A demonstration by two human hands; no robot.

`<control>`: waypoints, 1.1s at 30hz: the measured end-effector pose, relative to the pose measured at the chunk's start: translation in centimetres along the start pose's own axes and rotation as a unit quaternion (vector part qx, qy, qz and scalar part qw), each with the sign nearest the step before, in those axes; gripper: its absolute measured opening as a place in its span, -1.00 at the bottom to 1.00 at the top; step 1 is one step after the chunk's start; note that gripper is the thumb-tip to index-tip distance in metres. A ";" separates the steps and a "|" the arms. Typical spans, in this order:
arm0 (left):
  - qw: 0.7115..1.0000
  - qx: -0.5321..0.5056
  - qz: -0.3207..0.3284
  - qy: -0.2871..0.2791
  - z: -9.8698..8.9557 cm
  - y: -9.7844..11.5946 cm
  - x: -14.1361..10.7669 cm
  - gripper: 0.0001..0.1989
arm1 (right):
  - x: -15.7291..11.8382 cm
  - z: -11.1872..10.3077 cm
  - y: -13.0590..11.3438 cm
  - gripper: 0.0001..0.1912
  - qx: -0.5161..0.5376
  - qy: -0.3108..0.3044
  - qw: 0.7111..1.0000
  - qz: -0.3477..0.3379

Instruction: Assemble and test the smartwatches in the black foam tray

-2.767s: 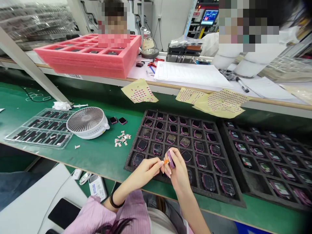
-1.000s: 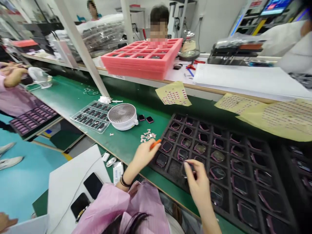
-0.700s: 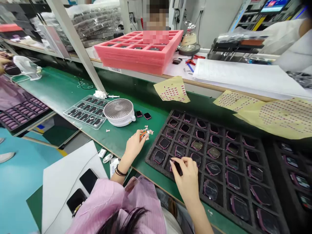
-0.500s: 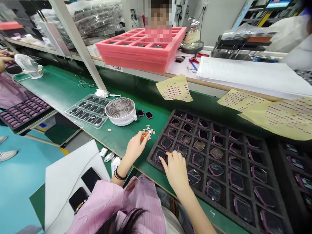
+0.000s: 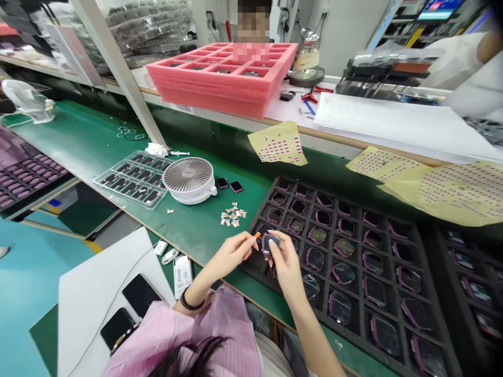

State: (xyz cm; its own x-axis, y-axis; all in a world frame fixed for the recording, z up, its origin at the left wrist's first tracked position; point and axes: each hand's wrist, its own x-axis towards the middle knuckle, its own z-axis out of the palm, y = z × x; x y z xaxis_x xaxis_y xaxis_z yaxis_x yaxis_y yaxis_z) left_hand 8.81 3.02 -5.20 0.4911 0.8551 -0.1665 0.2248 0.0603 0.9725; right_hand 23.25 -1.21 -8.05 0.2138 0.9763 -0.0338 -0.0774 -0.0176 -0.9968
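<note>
My right hand (image 5: 288,264) holds a dark, pink-rimmed watch-like case (image 5: 270,243) up between fingers and thumb, just above a black foam tray (image 5: 334,195). My left hand (image 5: 230,256) pinches a small orange stick (image 5: 256,235), whose tip almost touches the case. Rows of similar pink-rimmed cases sit in the tray's cells, and my hands hide its near left corner. A small pile of paper scraps (image 5: 233,214) lies on the green bench mat (image 5: 196,230) to the left of my hands.
A white desk fan (image 5: 189,180) and a clear plastic tray of dark parts (image 5: 131,179) stand left. A second foam tray (image 5: 463,283) lies right. Yellow sticker sheets (image 5: 278,144) lie beyond. A co-worker (image 5: 251,21) sits behind a pink foam tray (image 5: 220,91).
My right hand has lifted a dark case out of the tray. My left hand has moved from the scrap pile to beside the case, still holding the orange stick.
</note>
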 end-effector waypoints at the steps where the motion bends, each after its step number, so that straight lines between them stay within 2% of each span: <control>1: 0.999 -0.027 -0.012 -0.035 0.6 0.2 0.0 -0.64 | 0.1 -0.4 -0.5 -0.74 0.077 0.012 0.997 0.031; 4: 0.989 -0.080 -0.024 -0.119 2.4 0.7 0.2 -0.60 | 0.3 -1.2 -1.7 -0.77 0.235 0.020 0.968 0.088; 6: 0.986 -0.091 -0.020 -0.135 3.3 0.9 0.4 -0.59 | 0.3 -1.4 -2.2 -0.76 0.272 0.031 0.957 0.093; 10: 0.990 -0.072 -0.005 -0.118 4.1 1.2 0.6 -0.58 | 0.2 -1.5 -2.3 -0.75 0.283 0.046 0.954 0.088; 17: 0.992 -0.073 -0.003 -0.105 4.4 1.1 0.5 -0.58 | 0.2 -1.5 -2.2 -0.74 0.307 0.043 0.946 0.094; 25: 0.994 -0.046 0.006 -0.101 4.0 1.4 0.6 -0.61 | -0.1 -1.6 -2.1 -0.75 0.241 0.056 0.968 0.053; 29: 0.991 -0.069 0.011 -0.112 4.0 1.3 0.6 -0.58 | -0.2 -1.3 -1.8 -0.72 0.312 0.021 0.944 0.103; 33: 0.990 -0.089 0.014 -0.105 4.2 1.0 0.5 -0.55 | -0.3 -1.0 -1.8 -0.67 0.350 0.038 0.927 0.128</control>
State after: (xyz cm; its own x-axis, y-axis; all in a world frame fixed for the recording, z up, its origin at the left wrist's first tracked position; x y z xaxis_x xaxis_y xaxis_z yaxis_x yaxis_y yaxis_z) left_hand 12.82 1.32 -4.97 0.6634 0.7329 -0.1505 0.0652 0.1437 0.9875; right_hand 24.29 -1.67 -6.33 0.1678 0.9409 -0.2943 -0.7422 -0.0759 -0.6659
